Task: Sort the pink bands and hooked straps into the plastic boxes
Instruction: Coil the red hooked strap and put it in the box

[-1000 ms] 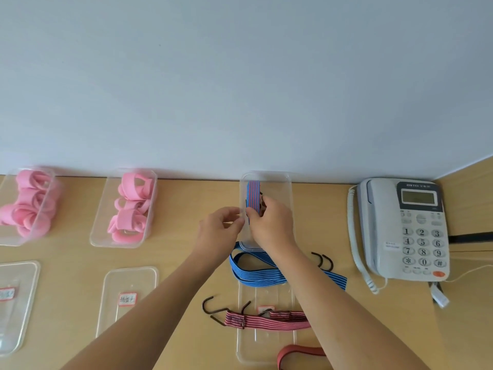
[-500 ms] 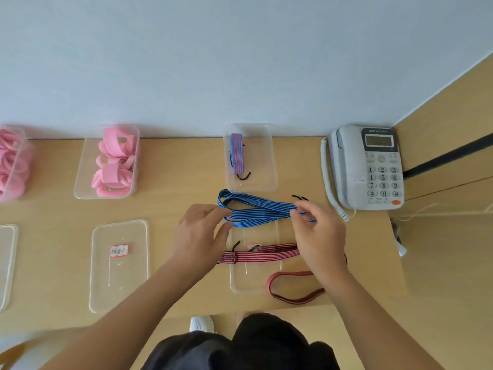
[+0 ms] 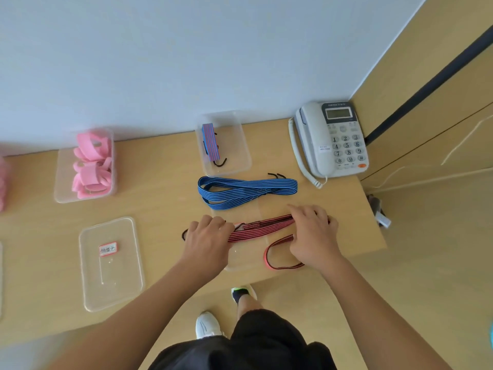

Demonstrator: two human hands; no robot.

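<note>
A red striped hooked strap [image 3: 260, 227] lies across a clear lid [image 3: 248, 259] near the desk's front edge. My left hand [image 3: 206, 236] grips its left end and my right hand [image 3: 313, 231] grips its right end. A blue striped hooked strap [image 3: 246, 189] lies loose on the desk behind it. At the back stands a clear plastic box [image 3: 240, 156] holding one folded blue-and-red strap [image 3: 210, 142]. A box of pink bands [image 3: 89, 164] stands at the back left.
A lid with a red-edged label [image 3: 110, 263] lies at the front left. A white desk phone [image 3: 334, 138] stands at the back right, beside a wooden side panel. More pink bands [image 3: 3, 182] show at the far left edge. My feet are below the desk edge.
Both hands left the box with the folded strap, touched the blue strap, then came forward onto the red striped strap. The camera tilted down and turned.
</note>
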